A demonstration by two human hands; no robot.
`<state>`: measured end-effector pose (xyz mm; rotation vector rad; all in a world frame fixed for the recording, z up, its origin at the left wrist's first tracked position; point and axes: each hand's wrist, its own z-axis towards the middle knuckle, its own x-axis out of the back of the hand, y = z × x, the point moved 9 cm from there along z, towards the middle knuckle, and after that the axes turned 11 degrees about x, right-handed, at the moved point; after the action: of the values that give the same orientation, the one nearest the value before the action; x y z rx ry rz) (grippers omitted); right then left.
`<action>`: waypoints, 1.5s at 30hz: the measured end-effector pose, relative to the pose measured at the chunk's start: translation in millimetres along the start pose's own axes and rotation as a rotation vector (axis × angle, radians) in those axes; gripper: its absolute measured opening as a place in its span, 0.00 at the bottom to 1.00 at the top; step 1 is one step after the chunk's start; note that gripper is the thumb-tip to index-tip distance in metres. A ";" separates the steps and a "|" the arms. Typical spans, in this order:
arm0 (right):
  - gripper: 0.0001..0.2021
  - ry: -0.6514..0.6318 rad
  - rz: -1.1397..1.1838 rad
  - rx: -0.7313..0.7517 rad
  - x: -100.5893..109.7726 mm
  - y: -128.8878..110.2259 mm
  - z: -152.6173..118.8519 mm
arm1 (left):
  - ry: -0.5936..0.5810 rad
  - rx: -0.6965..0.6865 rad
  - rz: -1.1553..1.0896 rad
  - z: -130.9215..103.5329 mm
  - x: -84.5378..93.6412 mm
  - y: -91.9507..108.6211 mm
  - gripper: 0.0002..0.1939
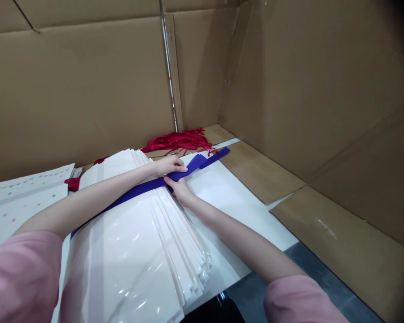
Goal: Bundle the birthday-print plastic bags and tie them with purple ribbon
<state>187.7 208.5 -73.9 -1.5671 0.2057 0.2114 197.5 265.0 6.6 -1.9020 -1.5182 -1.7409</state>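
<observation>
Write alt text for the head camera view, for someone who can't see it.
A person's left hand and right hand grip a blue strap lying across a thick stack of glossy white sheets on a white surface. Red ribbons lie behind, white sheets with coloured dots lie to the left, and cardboard walls surround the back and right.

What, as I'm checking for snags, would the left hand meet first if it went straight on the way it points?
The blue strap, which the left hand is touching as it points rightward. Depth beyond is unclear from this single view.
</observation>
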 end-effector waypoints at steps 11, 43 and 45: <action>0.27 0.143 -0.099 0.069 15.0 13.9 -1.9 | 0.226 0.169 0.361 -151.1 38.9 -32.4 0.29; 0.24 0.220 0.031 -0.046 17.7 15.4 0.0 | 0.729 0.685 -0.138 -273.4 25.4 -188.3 0.35; 0.24 0.208 0.052 -0.074 15.6 15.4 -1.0 | 0.757 0.650 -0.087 -277.5 32.6 -167.3 0.33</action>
<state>198.7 207.3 -92.8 -1.6585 0.4055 0.0969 -113.5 173.7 38.2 -0.7543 -1.5620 -1.4631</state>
